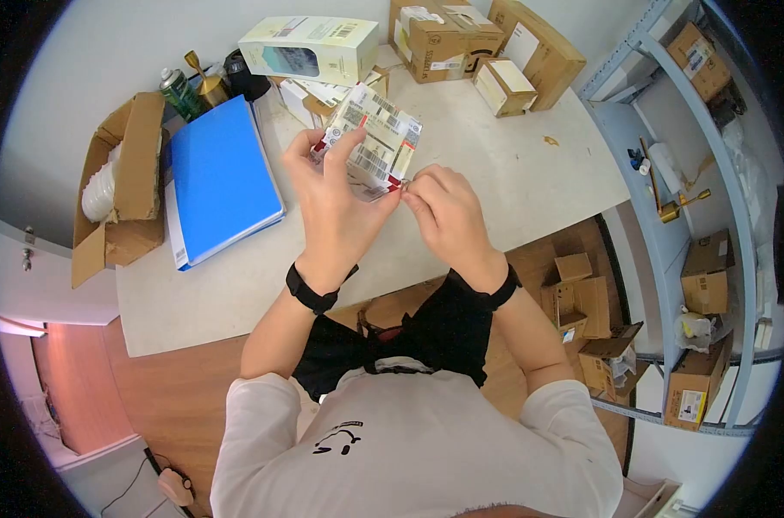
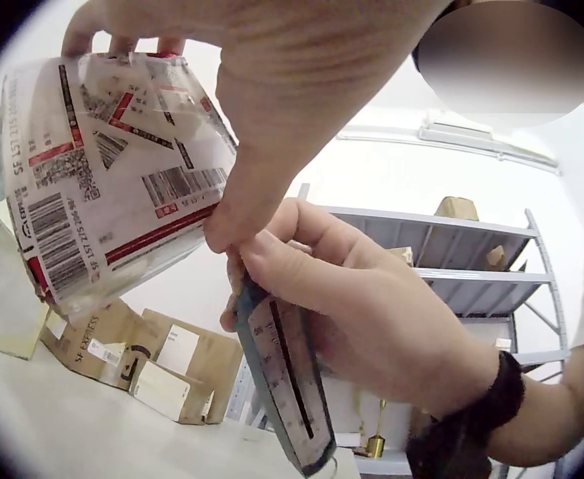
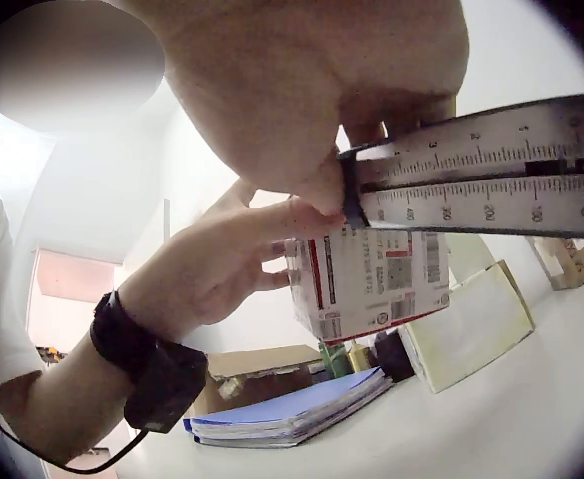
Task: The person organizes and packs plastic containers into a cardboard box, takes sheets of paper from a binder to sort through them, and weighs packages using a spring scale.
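Note:
A small box (image 1: 376, 129) covered in shipping labels and clear tape is held up above the table by the left hand (image 1: 336, 194), its fingers spread over the top and thumb at the lower edge. Beside that thumb, the right hand (image 1: 450, 216) pinches a flat tool with a printed scale (image 2: 290, 374), like a spring scale, seen lengthwise in the right wrist view (image 3: 481, 165). Both hands' fingertips meet at the box's near corner. What joins the tool to the box there is hidden by the fingers.
A blue folder (image 1: 223, 177) lies left of the hands, beside an open carton (image 1: 137, 181). Behind are a white-and-green box (image 1: 310, 47), a spray can (image 1: 180, 93) and brown cartons (image 1: 443, 43). Metal shelving (image 1: 659, 259) stands at the right, near open cartons (image 1: 582, 306) on the floor.

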`<state>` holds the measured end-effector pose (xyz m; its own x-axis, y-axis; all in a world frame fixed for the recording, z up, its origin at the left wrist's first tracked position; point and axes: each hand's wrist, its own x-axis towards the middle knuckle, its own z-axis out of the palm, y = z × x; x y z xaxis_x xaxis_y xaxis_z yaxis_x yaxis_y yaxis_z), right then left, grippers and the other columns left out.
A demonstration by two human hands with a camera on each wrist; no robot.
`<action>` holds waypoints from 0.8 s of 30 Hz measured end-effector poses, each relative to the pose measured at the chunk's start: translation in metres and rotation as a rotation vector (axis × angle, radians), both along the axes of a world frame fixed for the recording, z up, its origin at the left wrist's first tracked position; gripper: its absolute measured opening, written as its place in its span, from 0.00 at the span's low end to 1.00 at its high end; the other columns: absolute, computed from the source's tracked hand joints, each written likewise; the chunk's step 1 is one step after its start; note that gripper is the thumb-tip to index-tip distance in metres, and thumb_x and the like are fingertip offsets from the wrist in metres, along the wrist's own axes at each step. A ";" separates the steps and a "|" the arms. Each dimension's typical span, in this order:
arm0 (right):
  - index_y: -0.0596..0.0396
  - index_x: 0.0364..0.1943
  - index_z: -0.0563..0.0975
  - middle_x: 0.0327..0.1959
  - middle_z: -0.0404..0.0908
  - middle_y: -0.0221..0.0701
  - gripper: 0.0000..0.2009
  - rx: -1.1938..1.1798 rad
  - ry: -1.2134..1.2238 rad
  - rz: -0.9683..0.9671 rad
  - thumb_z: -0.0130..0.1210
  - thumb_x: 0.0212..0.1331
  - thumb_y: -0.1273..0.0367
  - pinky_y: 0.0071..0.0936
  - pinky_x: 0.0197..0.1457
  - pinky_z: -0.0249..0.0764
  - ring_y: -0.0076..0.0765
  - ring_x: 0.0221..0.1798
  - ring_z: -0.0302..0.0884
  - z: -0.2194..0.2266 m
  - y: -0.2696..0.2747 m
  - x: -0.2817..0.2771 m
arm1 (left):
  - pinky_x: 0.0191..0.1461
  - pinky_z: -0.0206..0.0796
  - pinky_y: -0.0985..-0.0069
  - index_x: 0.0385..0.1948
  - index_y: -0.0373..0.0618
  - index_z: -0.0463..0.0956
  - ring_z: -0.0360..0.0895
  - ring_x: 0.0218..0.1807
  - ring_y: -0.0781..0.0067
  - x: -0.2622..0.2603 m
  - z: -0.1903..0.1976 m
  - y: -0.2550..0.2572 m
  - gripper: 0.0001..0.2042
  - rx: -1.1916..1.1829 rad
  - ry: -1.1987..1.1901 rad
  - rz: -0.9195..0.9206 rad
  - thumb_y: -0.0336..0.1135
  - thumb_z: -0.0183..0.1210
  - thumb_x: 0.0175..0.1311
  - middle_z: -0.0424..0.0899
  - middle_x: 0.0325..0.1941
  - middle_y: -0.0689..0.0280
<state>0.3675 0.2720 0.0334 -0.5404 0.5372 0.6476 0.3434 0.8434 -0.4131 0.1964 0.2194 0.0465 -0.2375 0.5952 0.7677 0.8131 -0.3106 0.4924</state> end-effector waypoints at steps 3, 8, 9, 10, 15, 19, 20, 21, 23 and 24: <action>0.56 0.33 0.74 0.36 0.77 0.36 0.05 0.057 -0.091 -0.033 0.58 0.62 0.72 0.42 0.41 0.68 0.49 0.37 0.74 0.004 -0.001 0.000 | 0.63 0.65 0.60 0.60 0.49 0.70 0.63 0.61 0.50 -0.001 -0.001 0.001 0.42 -0.008 0.004 0.006 0.30 0.81 0.33 0.60 0.60 0.52; 0.56 0.35 0.74 0.35 0.76 0.35 0.05 0.140 -0.074 -0.083 0.58 0.62 0.72 0.42 0.43 0.68 0.48 0.39 0.74 -0.006 0.000 -0.008 | 0.64 0.64 0.58 0.60 0.49 0.70 0.63 0.61 0.48 -0.002 0.007 0.002 0.43 -0.031 0.050 0.045 0.31 0.81 0.33 0.61 0.59 0.51; 0.56 0.35 0.74 0.35 0.76 0.36 0.04 0.106 -0.042 -0.106 0.58 0.62 0.72 0.42 0.44 0.67 0.48 0.39 0.74 -0.008 -0.003 -0.009 | 0.64 0.64 0.58 0.60 0.49 0.70 0.63 0.61 0.48 -0.001 0.008 0.002 0.43 -0.040 0.090 0.059 0.32 0.81 0.33 0.62 0.59 0.50; 0.56 0.35 0.74 0.35 0.76 0.36 0.04 0.108 -0.042 -0.105 0.58 0.62 0.72 0.42 0.44 0.67 0.48 0.39 0.74 -0.010 -0.005 -0.010 | 0.64 0.63 0.57 0.60 0.49 0.70 0.63 0.61 0.47 -0.001 0.009 0.003 0.43 -0.048 0.130 0.074 0.33 0.81 0.34 0.63 0.58 0.50; 0.55 0.36 0.73 0.35 0.75 0.36 0.04 -0.043 0.078 -0.101 0.56 0.60 0.76 0.42 0.43 0.66 0.47 0.40 0.75 -0.011 -0.005 -0.010 | 0.63 0.63 0.57 0.60 0.50 0.72 0.64 0.61 0.47 -0.001 0.007 0.008 0.42 -0.028 -0.001 0.052 0.34 0.80 0.34 0.64 0.57 0.50; 0.55 0.37 0.73 0.35 0.75 0.37 0.05 0.055 -0.075 -0.126 0.56 0.59 0.76 0.42 0.43 0.66 0.48 0.40 0.74 -0.007 -0.004 -0.008 | 0.61 0.65 0.57 0.59 0.52 0.73 0.66 0.59 0.47 -0.003 0.007 0.009 0.41 -0.077 0.082 0.090 0.33 0.79 0.34 0.65 0.57 0.50; 0.55 0.37 0.74 0.35 0.75 0.37 0.05 0.067 -0.135 -0.131 0.55 0.58 0.76 0.41 0.43 0.66 0.48 0.40 0.74 -0.007 -0.004 -0.008 | 0.61 0.65 0.57 0.59 0.52 0.73 0.66 0.59 0.47 -0.003 0.007 0.008 0.41 -0.077 0.082 0.088 0.33 0.79 0.34 0.65 0.57 0.50; 0.55 0.38 0.74 0.36 0.75 0.37 0.06 0.079 -0.196 -0.134 0.55 0.57 0.77 0.41 0.43 0.66 0.47 0.40 0.74 -0.007 -0.003 -0.008 | 0.60 0.66 0.57 0.60 0.52 0.73 0.67 0.58 0.47 -0.003 0.008 0.008 0.40 -0.095 0.111 0.100 0.33 0.79 0.34 0.65 0.57 0.50; 0.55 0.38 0.74 0.36 0.75 0.37 0.05 0.071 -0.212 -0.129 0.55 0.59 0.76 0.42 0.44 0.67 0.49 0.40 0.74 -0.006 -0.002 -0.008 | 0.60 0.66 0.57 0.60 0.53 0.73 0.67 0.58 0.47 -0.004 0.008 0.007 0.40 -0.113 0.139 0.118 0.33 0.79 0.34 0.65 0.57 0.50; 0.55 0.38 0.74 0.36 0.75 0.38 0.05 0.060 -0.225 -0.126 0.55 0.60 0.76 0.43 0.44 0.67 0.50 0.40 0.74 -0.005 -0.002 -0.009 | 0.60 0.67 0.58 0.59 0.51 0.73 0.66 0.59 0.48 -0.004 0.007 0.007 0.40 -0.129 0.122 0.119 0.34 0.79 0.35 0.65 0.57 0.50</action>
<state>0.3589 0.2704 0.0284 -0.6054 0.5739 0.5515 0.5249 0.8088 -0.2654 0.1920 0.2263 0.0532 -0.2224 0.6639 0.7140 0.8962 -0.1492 0.4179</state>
